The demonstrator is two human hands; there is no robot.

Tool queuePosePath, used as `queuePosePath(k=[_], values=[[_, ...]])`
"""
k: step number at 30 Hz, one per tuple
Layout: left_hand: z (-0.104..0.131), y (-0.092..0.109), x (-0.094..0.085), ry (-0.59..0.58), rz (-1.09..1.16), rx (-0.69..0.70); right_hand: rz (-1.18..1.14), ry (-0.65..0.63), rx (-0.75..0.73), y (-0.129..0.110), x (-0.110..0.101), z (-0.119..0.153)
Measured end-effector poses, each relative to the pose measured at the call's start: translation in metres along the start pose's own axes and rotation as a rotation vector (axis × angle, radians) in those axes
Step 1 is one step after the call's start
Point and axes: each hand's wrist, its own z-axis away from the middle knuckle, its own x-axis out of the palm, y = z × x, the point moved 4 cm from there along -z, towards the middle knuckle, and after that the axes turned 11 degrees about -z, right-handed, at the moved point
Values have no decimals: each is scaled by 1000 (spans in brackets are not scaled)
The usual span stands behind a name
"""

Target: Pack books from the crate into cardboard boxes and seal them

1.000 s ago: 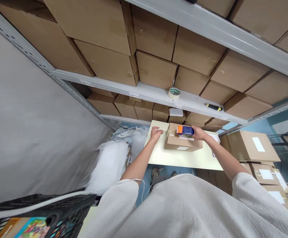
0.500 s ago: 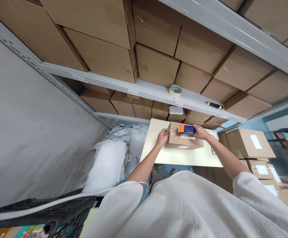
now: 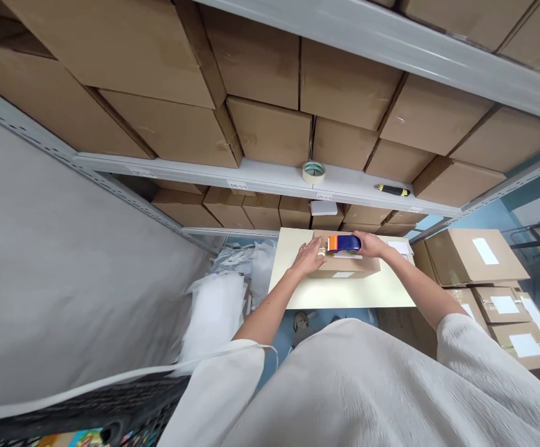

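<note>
Tabletop carton (image 3: 364, 267) — partly hidden, black crate (image 3: 151, 398) — cut off

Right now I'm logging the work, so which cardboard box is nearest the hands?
The box on the pale table; only it has the left hand against it and a tape dispenser over it.

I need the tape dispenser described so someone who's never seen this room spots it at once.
In front of the grey shelving, find the pale yellow table and the cardboard box on it. Over the box's top, gripped in the right hand, is the tape dispenser. Its dark blue body and bright orange end set it apart from the brown cardboard beneath.
</note>
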Motion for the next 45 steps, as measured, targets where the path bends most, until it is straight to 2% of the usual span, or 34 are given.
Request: queuePosePath(k=[4,10,16,21,25,31,39,45], values=[[-2,-1,-2,-58,-66,-24,152,-62,57,17,-21,15],[-8,-6,-1,-78,-82,-27,204,-46,118,86,-54,72],[-12,-8,-1,-87,-107,-49,160,-20,154,156,-68,121],[-12,-7,-2,-103,-145,-75,134,0,166,194,-70,139],[-14,-5,-4,-116,-168,-93,75,-10,181,209,-61,140],[-16,0,-6,-174,-219,-129,-18,-25,152,219,-54,139],[-19,-2,-7,-143,-207,-130,-23,-37,150,235,-52,138],[-25,-9,-4,-127,-175,-98,86,-78,263,229,-24,125]])
